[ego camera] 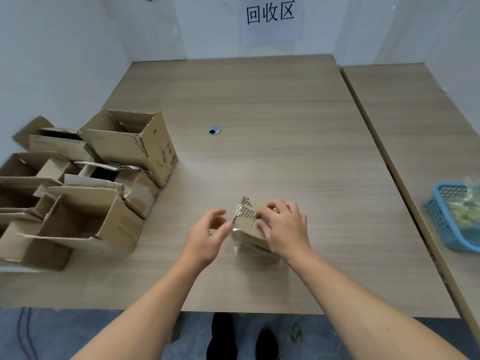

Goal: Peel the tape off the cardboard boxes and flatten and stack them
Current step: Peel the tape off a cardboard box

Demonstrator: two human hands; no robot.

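Right hand [284, 229] over taped box [246, 224] — near side hidden.

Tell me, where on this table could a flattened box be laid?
The far half of the table, beyond the cable hole, is bare, as is the stretch right of the small taped box. The left edge is crowded with opened boxes.

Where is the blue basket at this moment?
In the head view, the blue basket stands at the far right edge, on the adjoining table, to the right of the small taped box under the hands.
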